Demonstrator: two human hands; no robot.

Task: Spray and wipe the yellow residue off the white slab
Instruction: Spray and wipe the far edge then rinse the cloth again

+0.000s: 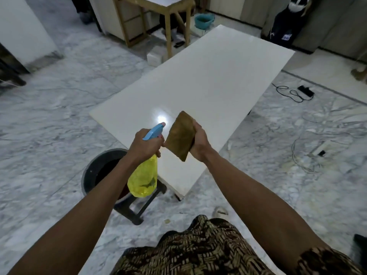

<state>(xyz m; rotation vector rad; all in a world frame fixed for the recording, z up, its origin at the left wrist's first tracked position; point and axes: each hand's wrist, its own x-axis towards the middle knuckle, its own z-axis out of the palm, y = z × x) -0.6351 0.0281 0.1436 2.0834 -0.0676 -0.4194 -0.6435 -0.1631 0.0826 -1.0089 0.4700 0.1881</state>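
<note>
A long white slab (208, 80) lies raised above the marble floor, running from near me to the far right. My left hand (142, 144) grips a yellow spray bottle (144, 179) by its blue trigger head, nozzle aimed over the slab's near end. My right hand (199, 142) holds a folded brown cloth (180, 135) upright just right of the nozzle, above the slab. A bright light reflection shows on the slab past the nozzle. I cannot make out any yellow residue on the slab.
A dark bucket (99, 169) sits on the floor left of the slab's near corner, beside a black stool (137, 207). A wooden table (168, 20) and teal basin (204, 19) stand beyond. Cables and a power strip (305, 91) lie on the floor at right.
</note>
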